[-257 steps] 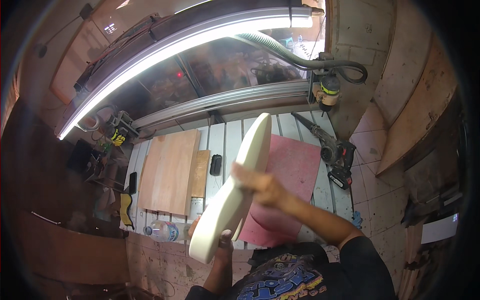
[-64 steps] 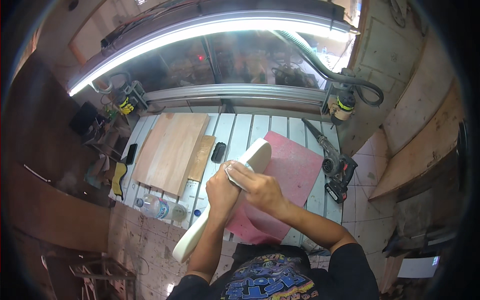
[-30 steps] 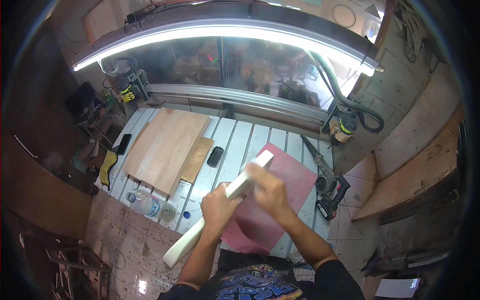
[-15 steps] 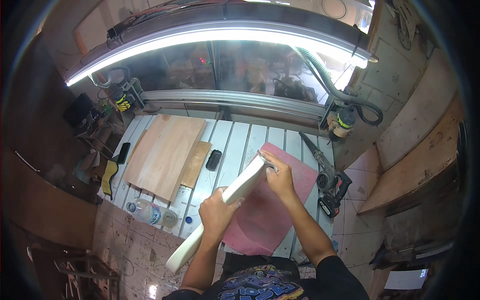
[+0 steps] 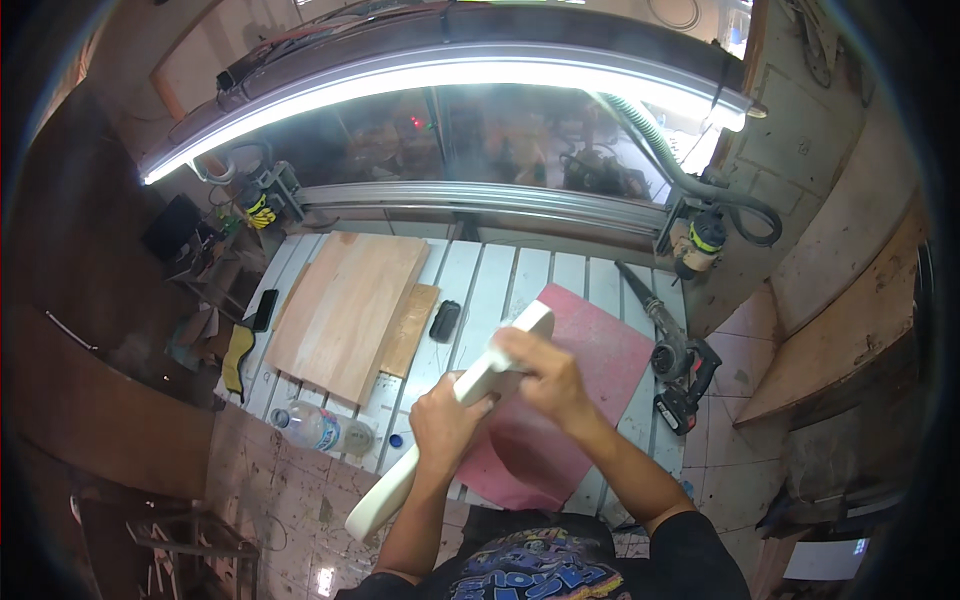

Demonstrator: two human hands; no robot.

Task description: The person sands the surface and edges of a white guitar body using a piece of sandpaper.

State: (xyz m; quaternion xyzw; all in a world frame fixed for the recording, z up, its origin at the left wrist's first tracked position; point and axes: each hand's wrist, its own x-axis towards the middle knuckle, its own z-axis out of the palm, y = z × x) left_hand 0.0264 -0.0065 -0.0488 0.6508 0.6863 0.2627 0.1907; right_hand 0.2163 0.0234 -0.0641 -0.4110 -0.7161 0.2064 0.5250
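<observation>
A long, pale, curved bar (image 5: 385, 493) with smooth rounded edges slants across in front of me, from the lower left up over the pink sheet (image 5: 600, 350). My left hand (image 5: 447, 425) is wrapped round its middle. Higher up, the fingers of my right hand (image 5: 545, 375) close over the bar, smeared a little by motion. Under them shows a small greyish-white folded piece (image 5: 507, 365) that looks like sandpaper, pressed against the bar. The bar's upper end (image 5: 537, 318) sticks out past my right hand.
On the white slatted table (image 5: 487, 270) lie a wide wooden panel (image 5: 350, 310), a smaller board (image 5: 408, 335), a black case (image 5: 445, 321), a plastic bottle (image 5: 320, 428), a blue cap (image 5: 396, 440), a phone (image 5: 265, 310) and a cordless blower (image 5: 672, 350). A metal rail (image 5: 480, 203) spans the back.
My right hand has slid down the bar from its upper end toward my left hand, uncovering that end. The left hand keeps its hold. The whole view has shifted slightly.
</observation>
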